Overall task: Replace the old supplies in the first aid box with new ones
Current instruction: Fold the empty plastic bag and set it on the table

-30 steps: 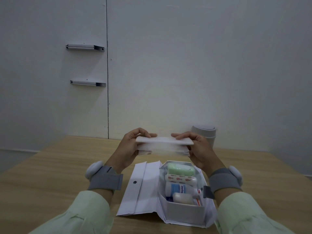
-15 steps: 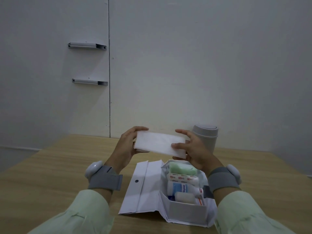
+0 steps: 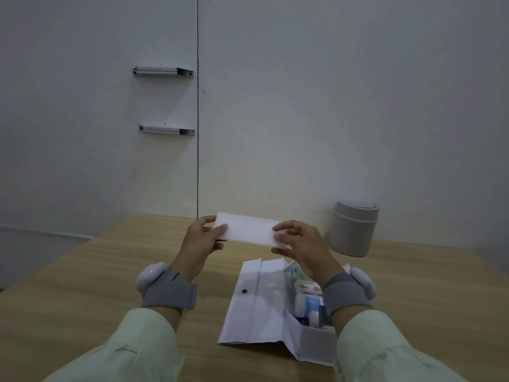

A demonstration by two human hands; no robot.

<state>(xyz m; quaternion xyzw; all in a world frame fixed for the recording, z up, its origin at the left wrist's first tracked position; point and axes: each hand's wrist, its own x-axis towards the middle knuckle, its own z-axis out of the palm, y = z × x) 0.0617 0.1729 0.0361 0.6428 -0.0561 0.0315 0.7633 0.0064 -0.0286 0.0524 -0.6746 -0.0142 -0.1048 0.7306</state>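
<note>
A flat white pad (image 3: pixel 249 229) is held up above the table, its broad face turned toward me. My left hand (image 3: pixel 202 238) pinches its left end and my right hand (image 3: pixel 298 245) pinches its right end. Below them the white first aid box (image 3: pixel 311 337) lies open on the wooden table, its lid flap (image 3: pixel 256 301) folded out to the left. Inside I see a white roll with red print (image 3: pixel 307 288) and a blue-and-white bottle (image 3: pixel 307 303). My right wrist hides part of the contents.
A grey lidded bin (image 3: pixel 354 228) stands at the back right of the table (image 3: pixel 110 271), near the wall. Two metal brackets (image 3: pixel 164 71) are fixed to the wall at the left. Grey bands with white pods sit on both wrists.
The pad was turned from edge-on to face me and lifted slightly. Both hands shifted their grip on its ends. The view swung left, so the box sits further right.
</note>
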